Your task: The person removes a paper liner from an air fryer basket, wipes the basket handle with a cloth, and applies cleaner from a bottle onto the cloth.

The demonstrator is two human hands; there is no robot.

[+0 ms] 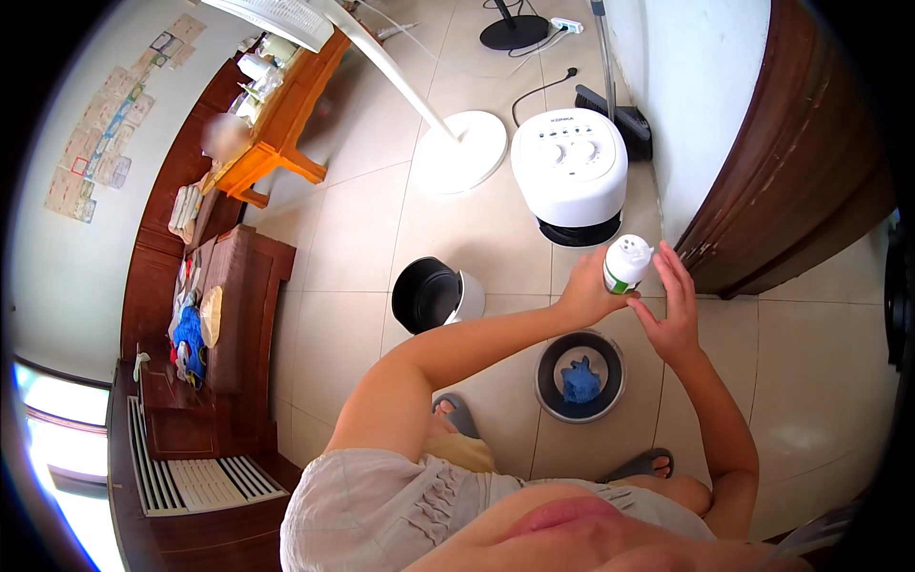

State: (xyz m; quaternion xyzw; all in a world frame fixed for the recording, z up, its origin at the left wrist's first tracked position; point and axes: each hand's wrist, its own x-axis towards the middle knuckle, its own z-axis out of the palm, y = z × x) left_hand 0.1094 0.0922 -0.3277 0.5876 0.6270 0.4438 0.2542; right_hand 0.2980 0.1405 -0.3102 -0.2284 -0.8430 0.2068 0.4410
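My left hand [583, 289] is wrapped round a white shaker bottle [627, 264] with a green and white label. Holes show in its top, which faces up toward me. My right hand [675, 313] is close at the bottle's right side, fingers stretched and thumb apart; whether its fingertips touch the bottle I cannot tell. Below the hands, a round metal basin [618, 389] stands on the floor with a wet-looking blue cloth [580, 380] in it. Left of the basin lies a black-lined air fryer basket [426, 294], its white front [468, 296] facing right.
A white air fryer body [570, 172] stands just beyond my hands. Behind it are a broom and dustpan [631, 132]. A white fan base [460, 153] is to its left. A dark wooden door [810, 143] rises at right, a wooden bench [229, 315] at left.
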